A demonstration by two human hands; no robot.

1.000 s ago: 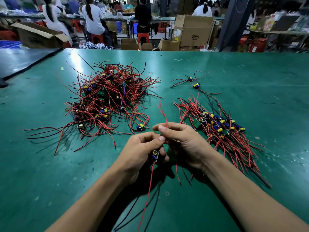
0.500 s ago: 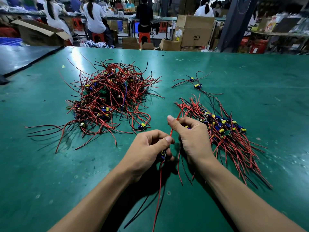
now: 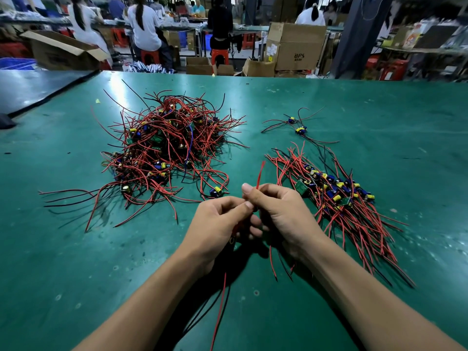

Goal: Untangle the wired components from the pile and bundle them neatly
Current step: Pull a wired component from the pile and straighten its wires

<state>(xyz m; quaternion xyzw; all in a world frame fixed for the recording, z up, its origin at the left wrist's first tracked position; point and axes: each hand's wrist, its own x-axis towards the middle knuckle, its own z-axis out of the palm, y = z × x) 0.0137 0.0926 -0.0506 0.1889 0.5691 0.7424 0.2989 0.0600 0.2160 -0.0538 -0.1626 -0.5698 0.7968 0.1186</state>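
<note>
Even overhead light is brightening the glossy green table mat (image 3: 354, 122), and pale glare is pooling at its far left. The left hand (image 3: 217, 221) and right hand (image 3: 286, 214) are throwing soft dark shadows toward the viewer. The thin red wire (image 3: 260, 173) they are pinching is smearing slightly at its tip. The wide lens is bowing the mat's far edge, and the brown cardboard boxes (image 3: 295, 46) behind are blurring in dimmer light.

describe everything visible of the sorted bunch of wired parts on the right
The sorted bunch lies flat on the green table, beside the right hand. Small boards with blue and yellow parts form a diagonal row; thin red and black wires fan out on both sides, roughly parallel. No tie shows. Whether the hand touches it cannot be told.
</note>
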